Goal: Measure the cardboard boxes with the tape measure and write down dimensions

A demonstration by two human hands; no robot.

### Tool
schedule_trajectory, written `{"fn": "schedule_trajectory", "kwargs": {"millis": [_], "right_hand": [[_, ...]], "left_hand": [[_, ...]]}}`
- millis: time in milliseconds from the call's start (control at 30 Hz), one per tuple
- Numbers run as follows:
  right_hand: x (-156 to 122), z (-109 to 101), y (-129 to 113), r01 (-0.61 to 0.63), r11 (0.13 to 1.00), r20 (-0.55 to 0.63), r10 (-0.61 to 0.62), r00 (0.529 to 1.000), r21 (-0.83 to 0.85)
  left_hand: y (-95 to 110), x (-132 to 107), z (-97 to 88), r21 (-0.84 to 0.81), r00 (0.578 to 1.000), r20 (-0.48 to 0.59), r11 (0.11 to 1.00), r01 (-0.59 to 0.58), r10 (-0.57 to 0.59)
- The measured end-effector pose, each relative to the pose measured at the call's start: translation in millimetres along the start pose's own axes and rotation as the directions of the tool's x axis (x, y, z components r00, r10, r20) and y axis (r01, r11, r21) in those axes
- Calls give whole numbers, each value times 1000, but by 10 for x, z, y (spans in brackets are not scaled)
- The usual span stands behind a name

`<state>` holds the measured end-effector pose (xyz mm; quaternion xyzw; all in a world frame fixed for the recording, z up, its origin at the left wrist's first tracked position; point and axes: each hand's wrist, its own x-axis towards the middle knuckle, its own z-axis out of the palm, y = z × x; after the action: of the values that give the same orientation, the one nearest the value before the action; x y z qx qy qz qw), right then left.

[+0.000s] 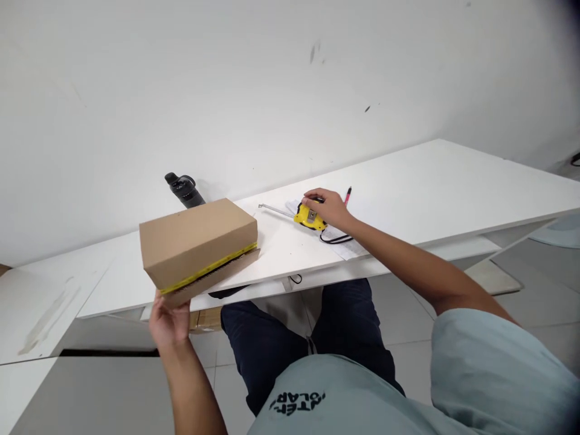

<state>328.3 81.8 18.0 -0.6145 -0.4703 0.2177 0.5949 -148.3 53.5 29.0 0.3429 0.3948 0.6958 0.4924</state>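
A brown cardboard box with yellow tape along its lower edge sits tilted at the front of the white table. My left hand is under its near left corner, with the fingers closed on the box edge and partly hidden by it. A cardboard flap sticks out below the tape. In my right hand is a yellow tape measure, gripped from above. Its metal blade is pulled out a short way toward the box, its end apart from it. A black wrist cord hangs from the case.
Behind the box a black bottle stands against the wall. Printed paper lies under the tape measure, and a pink and black pen is just beyond my right hand. The white table has open shelves below its front edge.
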Motion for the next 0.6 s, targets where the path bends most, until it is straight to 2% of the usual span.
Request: {"fn": "schedule_trajectory", "kwargs": {"millis": [67,133,200,233,300,367,500,600], "right_hand": [[-5,105,69,-9,1000,40,10,999,-25],[-2,189,127,-17,998,73,21,997,-54],[16,247,175,-22,998,96,28,995,-67],[32,264,197,-24,997,107,31,994,-69],[74,276,238,-31,997,123,40,992,-71],[127,263,286,-50,996,126,59,990,-76],[222,196,404,-151,982,75,161,984,-116],[244,152,485,-204,966,55,215,975,-157]], "left_hand": [[-198,-74,-81,100,999,-18,994,40,-38],[-402,-155,-131,239,997,-80,970,40,-21],[-599,-235,-156,462,986,-144,887,-8,84],[-692,-272,-161,591,975,-151,806,-45,165],[-863,-337,-160,788,954,-88,606,-111,288],[-1015,-396,-145,872,953,-5,468,-143,302],[-1285,-571,-77,909,952,186,326,-261,243],[-1473,-822,13,879,902,367,231,-417,230]]}}
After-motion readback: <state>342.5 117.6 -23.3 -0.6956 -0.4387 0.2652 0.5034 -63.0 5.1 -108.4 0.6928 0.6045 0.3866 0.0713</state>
